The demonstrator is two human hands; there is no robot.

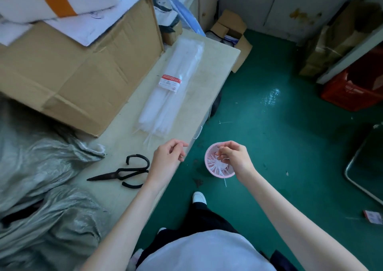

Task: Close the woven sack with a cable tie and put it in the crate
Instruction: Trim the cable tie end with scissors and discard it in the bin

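A grey woven sack (39,179) lies crumpled on the left end of the beige table (207,80). A clear pack of white cable ties (170,92) lies on the table beyond my hands. My left hand (167,159) hovers over the table's near edge, fingers loosely curled, holding nothing. My right hand (234,156) is over a small pink basket (209,156) on the floor, fingertips pinched on a short white cable-tie piece (219,156). More white offcuts fill the basket. A red crate (352,90) stands on the floor at the far right.
Black scissors (124,174) lie on the table beside my left wrist. A large cardboard box (78,63) takes up the table's back left. Small open boxes (230,32) sit past the table's end. A dark metal-framed object (366,167) is at the right, above the green floor.
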